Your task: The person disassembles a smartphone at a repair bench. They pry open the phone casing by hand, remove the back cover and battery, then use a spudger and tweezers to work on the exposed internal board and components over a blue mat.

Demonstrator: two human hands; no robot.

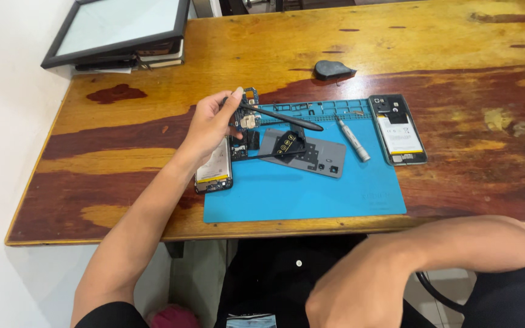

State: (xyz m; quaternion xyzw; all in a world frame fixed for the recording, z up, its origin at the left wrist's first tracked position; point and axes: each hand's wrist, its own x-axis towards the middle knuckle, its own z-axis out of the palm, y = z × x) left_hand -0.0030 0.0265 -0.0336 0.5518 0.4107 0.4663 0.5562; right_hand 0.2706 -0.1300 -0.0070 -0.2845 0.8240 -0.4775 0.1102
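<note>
Here we see our left hand (211, 124) at the blue mat's (311, 191) upper left corner, its fingers pinching a small circuit board (248, 112) together with a slim black pry tool (284, 116) that slants out over the mat. An opened phone (215, 173) lies just under that hand, straddling the mat's left edge. On the mat rest a grey rectangular pad (317, 157) and a metal screwdriver (352, 140); a second opened phone (398, 129) sits off its upper right corner. Most of the mat's lower half is bare. Our right hand (350, 291) hangs below the worn wooden desk (396, 42), fingers hidden, so we cannot tell their state.
</note>
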